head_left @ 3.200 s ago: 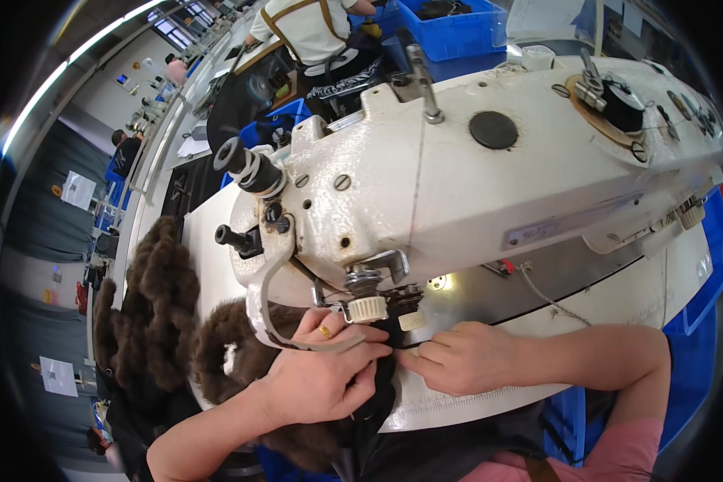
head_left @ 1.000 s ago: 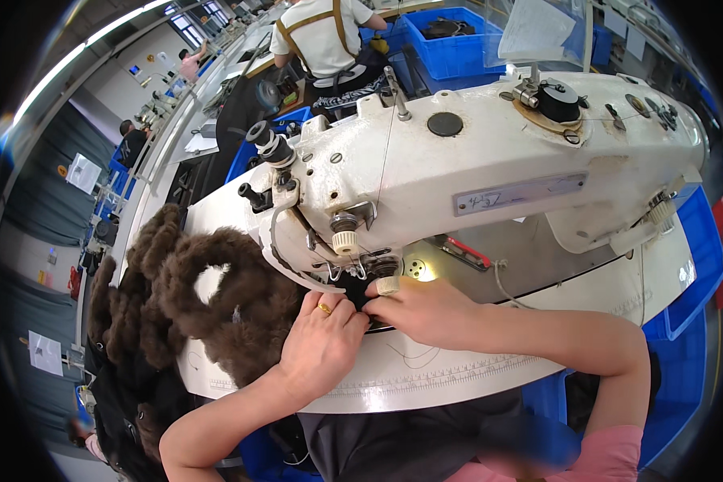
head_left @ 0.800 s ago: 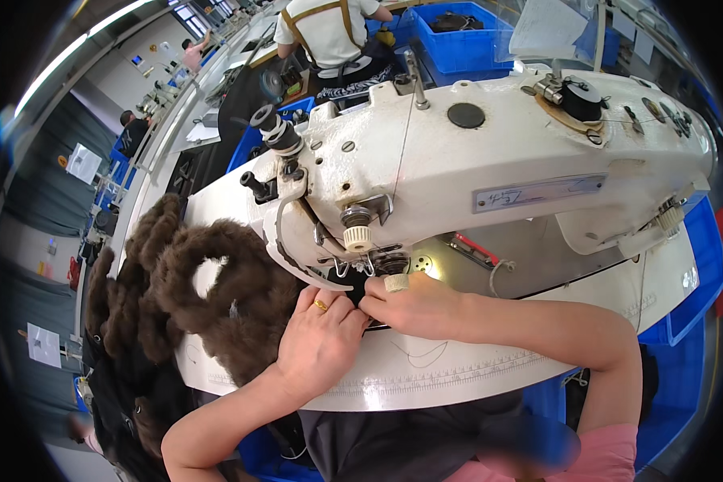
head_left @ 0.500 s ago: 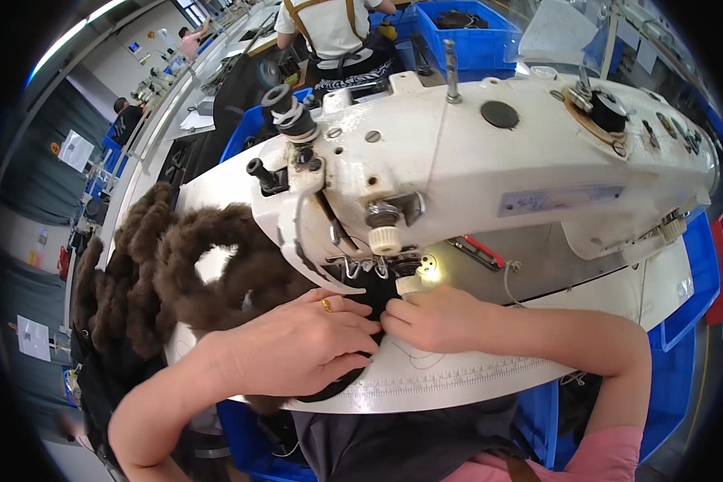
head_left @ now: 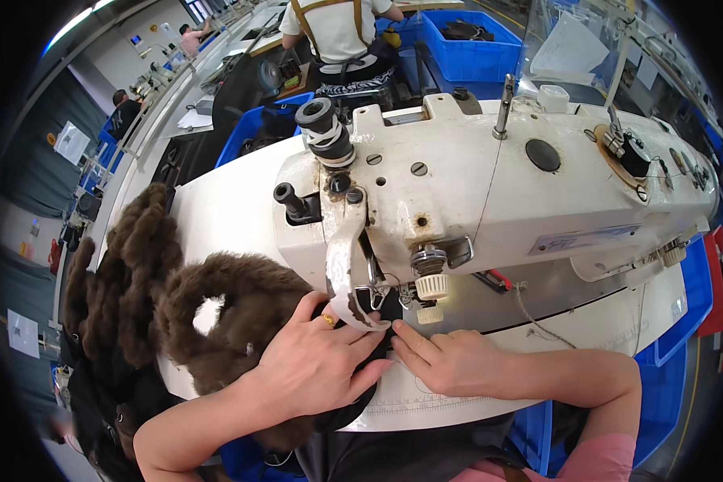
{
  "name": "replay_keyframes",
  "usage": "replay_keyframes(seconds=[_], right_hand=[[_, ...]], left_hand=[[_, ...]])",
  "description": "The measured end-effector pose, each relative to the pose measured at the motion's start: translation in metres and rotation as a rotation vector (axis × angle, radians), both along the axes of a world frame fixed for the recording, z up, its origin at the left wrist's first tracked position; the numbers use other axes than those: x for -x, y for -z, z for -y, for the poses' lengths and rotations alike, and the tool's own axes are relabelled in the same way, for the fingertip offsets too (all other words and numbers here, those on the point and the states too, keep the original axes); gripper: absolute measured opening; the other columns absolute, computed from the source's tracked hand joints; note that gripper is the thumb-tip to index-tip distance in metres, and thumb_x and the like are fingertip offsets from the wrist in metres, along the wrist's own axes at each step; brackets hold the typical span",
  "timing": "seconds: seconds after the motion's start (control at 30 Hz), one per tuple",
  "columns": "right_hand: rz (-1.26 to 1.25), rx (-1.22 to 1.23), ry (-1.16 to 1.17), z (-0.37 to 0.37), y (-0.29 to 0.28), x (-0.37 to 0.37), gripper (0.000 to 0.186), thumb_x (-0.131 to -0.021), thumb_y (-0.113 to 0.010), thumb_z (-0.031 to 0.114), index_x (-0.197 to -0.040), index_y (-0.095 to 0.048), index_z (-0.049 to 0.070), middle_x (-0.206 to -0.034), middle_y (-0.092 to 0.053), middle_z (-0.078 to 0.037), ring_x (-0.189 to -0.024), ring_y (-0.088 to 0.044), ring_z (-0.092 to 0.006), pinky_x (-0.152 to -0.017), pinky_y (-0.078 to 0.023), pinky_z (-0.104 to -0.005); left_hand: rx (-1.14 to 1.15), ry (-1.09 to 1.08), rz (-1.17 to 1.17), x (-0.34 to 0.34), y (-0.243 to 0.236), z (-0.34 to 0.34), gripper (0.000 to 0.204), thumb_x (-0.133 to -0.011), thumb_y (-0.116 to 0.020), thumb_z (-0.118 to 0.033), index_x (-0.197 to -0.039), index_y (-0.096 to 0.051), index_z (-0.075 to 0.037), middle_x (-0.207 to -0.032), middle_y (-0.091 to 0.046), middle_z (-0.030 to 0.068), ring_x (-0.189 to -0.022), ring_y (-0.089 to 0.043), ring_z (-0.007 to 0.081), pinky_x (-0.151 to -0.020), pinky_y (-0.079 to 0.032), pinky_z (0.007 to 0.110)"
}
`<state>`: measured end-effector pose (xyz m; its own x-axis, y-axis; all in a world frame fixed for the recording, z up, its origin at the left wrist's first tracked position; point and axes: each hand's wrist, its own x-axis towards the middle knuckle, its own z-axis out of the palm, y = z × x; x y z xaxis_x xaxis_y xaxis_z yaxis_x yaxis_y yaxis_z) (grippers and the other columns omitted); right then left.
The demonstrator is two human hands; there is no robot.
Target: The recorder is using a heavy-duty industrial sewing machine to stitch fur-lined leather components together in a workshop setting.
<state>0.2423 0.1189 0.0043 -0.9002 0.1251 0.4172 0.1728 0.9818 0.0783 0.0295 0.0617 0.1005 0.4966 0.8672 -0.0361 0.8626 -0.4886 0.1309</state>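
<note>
A white sewing machine [head_left: 474,201] fills the upper middle, its presser area over black fabric [head_left: 390,304]. My left hand [head_left: 321,361] lies on that fabric beside a brown fur ring [head_left: 245,273], fingers apart and reaching under the curved guard, thumb stretched rightward. My right hand [head_left: 450,361] rests just right of the needle area, forefinger stretched to the fabric's edge and the other fingers bent. The knob and guard hide part of the stitching spot.
More brown fur pieces [head_left: 136,265] with black cloth hang at the left. A red-handled tool [head_left: 500,279] and cord lie on the machine bed. Blue bins [head_left: 470,60] stand behind and right. A co-worker [head_left: 341,36] sits beyond the machine; others work at far left.
Since half a second ago the view has shifted, the machine sitting lower and farther right. My right hand has moved down along the fabric, forefinger straighter; my left fingertips are higher under the guard.
</note>
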Motion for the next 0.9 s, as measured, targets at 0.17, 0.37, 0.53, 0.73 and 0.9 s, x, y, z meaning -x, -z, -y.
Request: replay_keyframes(seconds=[0.17, 0.37, 0.53, 0.73, 0.9], right_hand=[[-0.17, 0.159, 0.038, -0.003, 0.007, 0.005, 0.038, -0.076, -0.064, 0.012, -0.113, -0.066, 0.003, -0.106, -0.068, -0.012, -0.051, -0.051, -0.0101, -0.04, -0.043, -0.0233], [-0.212, 0.286, 0.189, -0.02, 0.011, 0.001, 0.025, -0.083, -0.061, 0.011, -0.107, -0.061, 0.005, -0.093, -0.057, -0.005, -0.054, -0.06, -0.0172, -0.04, -0.047, -0.0301], [-0.082, 0.376, 0.157, -0.022, 0.002, 0.004, 0.023, -0.082, -0.062, 0.012, -0.103, -0.061, 0.005, -0.092, -0.056, -0.006, -0.059, -0.061, -0.0178, -0.041, -0.049, -0.03], [-0.088, 0.283, 0.091, -0.025, 0.018, 0.007, 0.026, -0.082, -0.062, 0.012, -0.106, -0.061, 0.006, -0.093, -0.056, -0.009, -0.068, -0.063, -0.0187, -0.045, -0.051, -0.0297], [-0.04, 0.358, 0.116, -0.023, 0.014, 0.009, 0.028, -0.08, -0.061, 0.012, -0.108, -0.061, 0.007, -0.106, -0.06, -0.011, -0.074, -0.064, -0.0188, -0.046, -0.053, -0.0302]], left_hand=[[-0.013, 0.017, 0.022, 0.001, 0.002, 0.0, 0.035, -0.087, -0.063, -0.034, -0.105, -0.07, -0.005, -0.114, -0.068, 0.0079, -0.104, -0.061, 0.0302, -0.099, -0.037, 0.046], [-0.047, 0.046, 0.025, 0.0, 0.003, 0.001, 0.033, -0.085, -0.064, -0.032, -0.104, -0.07, -0.005, -0.112, -0.067, 0.0078, -0.105, -0.06, 0.0312, -0.095, -0.041, 0.047], [-0.053, 0.053, 0.03, 0.001, 0.004, 0.002, 0.032, -0.084, -0.066, -0.031, -0.103, -0.07, -0.006, -0.111, -0.066, 0.0072, -0.105, -0.059, 0.0312, -0.094, -0.041, 0.047], [-0.087, 0.06, 0.067, 0.0, 0.004, 0.003, 0.028, -0.082, -0.068, -0.031, -0.1, -0.072, -0.01, -0.102, -0.063, 0.0064, -0.102, -0.058, 0.0293, -0.093, -0.042, 0.047], [-0.057, 0.071, 0.062, 0.0, 0.004, 0.003, 0.027, -0.081, -0.07, -0.032, -0.097, -0.073, -0.011, -0.091, -0.058, 0.0038, -0.1, -0.058, 0.0274, -0.096, -0.038, 0.047]])
